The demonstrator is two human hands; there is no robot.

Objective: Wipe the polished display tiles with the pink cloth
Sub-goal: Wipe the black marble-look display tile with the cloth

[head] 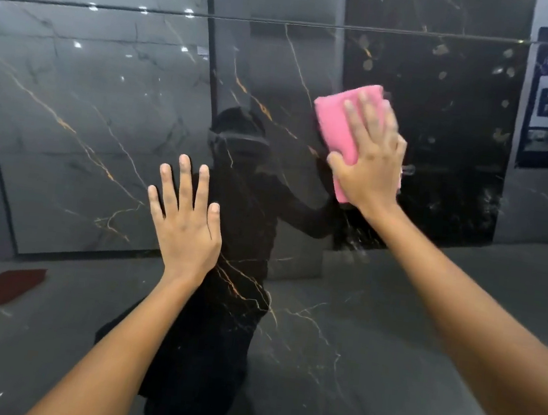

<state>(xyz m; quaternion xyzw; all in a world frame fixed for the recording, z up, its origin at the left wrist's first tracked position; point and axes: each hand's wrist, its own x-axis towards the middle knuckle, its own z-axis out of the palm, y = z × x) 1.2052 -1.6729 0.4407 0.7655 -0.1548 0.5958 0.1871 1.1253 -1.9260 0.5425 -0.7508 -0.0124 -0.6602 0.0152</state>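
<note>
- One pink cloth [341, 129], pressed flat on one black gold-veined tile [287, 312] by right hand [371, 164], fingers straight.
- One left hand [187, 227], fingers spread, released, flat against same tile.

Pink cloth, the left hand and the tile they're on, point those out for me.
pink cloth [336, 122]: head view, on the bare upper-left fold.
left hand [187, 231]: head view, on the back of the hand.
black marble tile [302, 331]: head view, on its bare gold-veined face.
</note>
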